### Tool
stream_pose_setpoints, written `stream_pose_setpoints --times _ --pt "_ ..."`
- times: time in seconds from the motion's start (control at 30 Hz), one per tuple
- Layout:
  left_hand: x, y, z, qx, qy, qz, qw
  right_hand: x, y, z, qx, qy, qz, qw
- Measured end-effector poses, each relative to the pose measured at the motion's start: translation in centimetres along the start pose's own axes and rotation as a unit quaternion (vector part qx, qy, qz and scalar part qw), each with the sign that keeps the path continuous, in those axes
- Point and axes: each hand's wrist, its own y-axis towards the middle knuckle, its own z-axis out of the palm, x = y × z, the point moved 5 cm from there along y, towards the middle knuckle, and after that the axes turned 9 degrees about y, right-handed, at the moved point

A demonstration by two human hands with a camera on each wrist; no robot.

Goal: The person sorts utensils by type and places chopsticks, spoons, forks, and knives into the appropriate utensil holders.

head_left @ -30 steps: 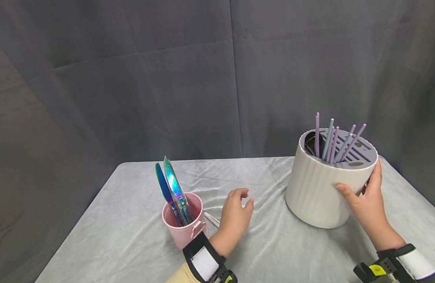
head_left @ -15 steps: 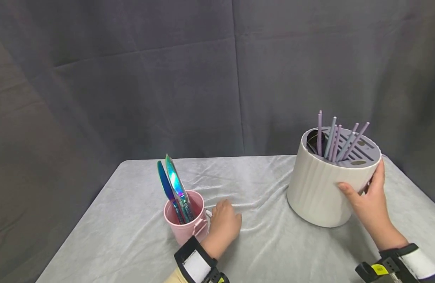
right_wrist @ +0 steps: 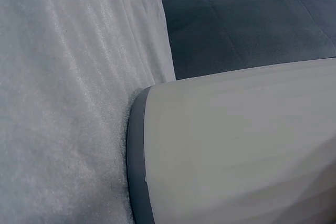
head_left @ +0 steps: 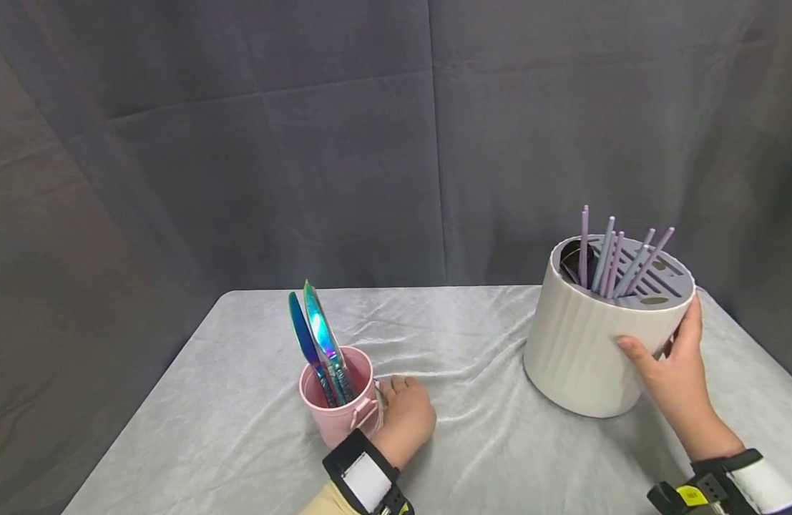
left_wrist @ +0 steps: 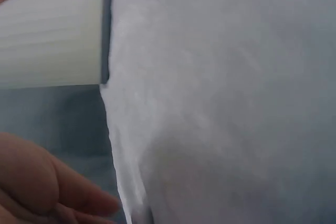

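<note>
My left hand (head_left: 405,418) is down on the cloth at the right side of a small pink bucket (head_left: 334,422). Its fingertips cover most of a thin white stick with printed marks; whether they pinch it is hidden. In the left wrist view, the left fingers (left_wrist: 79,195) show at lower left. Two knives (head_left: 318,322) with shiny rainbow blades stand in the bucket, blades up. At right, my right hand (head_left: 675,379) grips a ribbed white utensil holder (head_left: 582,350), thumb on its front. Purple and blue chopsticks (head_left: 607,257) and a black rounded utensil (head_left: 571,261) stand in it.
A pale grey velvety cloth (head_left: 241,372) with wrinkles covers the table. Behind the table's back edge hangs a dark grey curtain (head_left: 338,143). The holder stands near the right edge, its grey base (right_wrist: 137,156) on the cloth.
My left hand has moved down and left onto the white stick beside the bucket, covering most of it. My right hand keeps its grip on the holder.
</note>
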Motion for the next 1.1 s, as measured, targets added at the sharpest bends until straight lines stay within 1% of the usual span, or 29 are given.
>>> stream_pose_setpoints --times 0.07,0.1,0.13,0.17,0.27,0.33,0.4,0.47,0.6,0.67,0.73,0.87,1.03,1.1 --pt "-0.24 -0.21 -0.12 -0.034 0.055 0.040 0.9971 -0.02 -0.04 0.02 0.001 0.002 0.001 1.000" --pt "-0.36 -0.34 -0.18 -0.052 0.090 0.061 0.9927 -0.03 -0.04 0.02 0.001 0.001 0.000 1.000" --pt "-0.39 -0.45 -0.24 -0.066 0.115 0.073 0.9885 -0.02 -0.04 0.03 0.000 0.001 0.000 1.000" --pt "-0.39 -0.55 -0.34 -0.077 0.135 0.077 0.9849 -0.01 -0.04 0.04 0.001 0.000 -0.001 1.000" --pt "-0.32 -0.69 -0.51 -0.093 0.173 0.071 0.9779 0.03 0.01 0.09 0.001 -0.001 -0.004 1.000" --pt "-0.25 -0.74 -0.64 -0.097 0.177 0.054 0.9779 0.07 0.02 0.13 0.001 0.000 -0.004 1.000" --pt "-0.30 -0.76 -0.69 -0.103 0.193 0.043 0.9749 0.08 0.02 0.15 0.001 0.001 -0.004 1.000" --pt "-0.40 -0.79 -0.83 -0.123 0.213 0.030 0.9689 0.10 -0.02 0.16 0.000 0.001 -0.003 1.000" --pt "-0.65 -0.71 -1.02 -0.165 0.262 0.009 0.9508 0.12 -0.06 0.14 -0.003 0.000 -0.004 1.000" --pt "-0.79 -0.62 -1.05 -0.171 0.271 0.010 0.9473 0.11 -0.04 0.09 -0.006 0.000 -0.006 1.000" --pt "-0.90 -0.53 -1.01 -0.166 0.268 0.017 0.9488 0.09 -0.03 0.05 -0.006 -0.002 -0.006 1.000" --pt "-1.03 -0.52 -0.92 -0.148 0.256 0.032 0.9547 0.00 -0.01 0.00 -0.005 -0.002 -0.003 1.000" --pt "-0.92 -0.52 -0.93 -0.134 0.215 0.035 0.9666 0.19 -0.08 0.12 0.000 0.000 -0.005 1.000" --pt "-0.90 -0.57 -1.00 -0.128 0.198 0.042 0.9709 0.30 -0.11 0.17 0.002 0.002 -0.007 1.000"
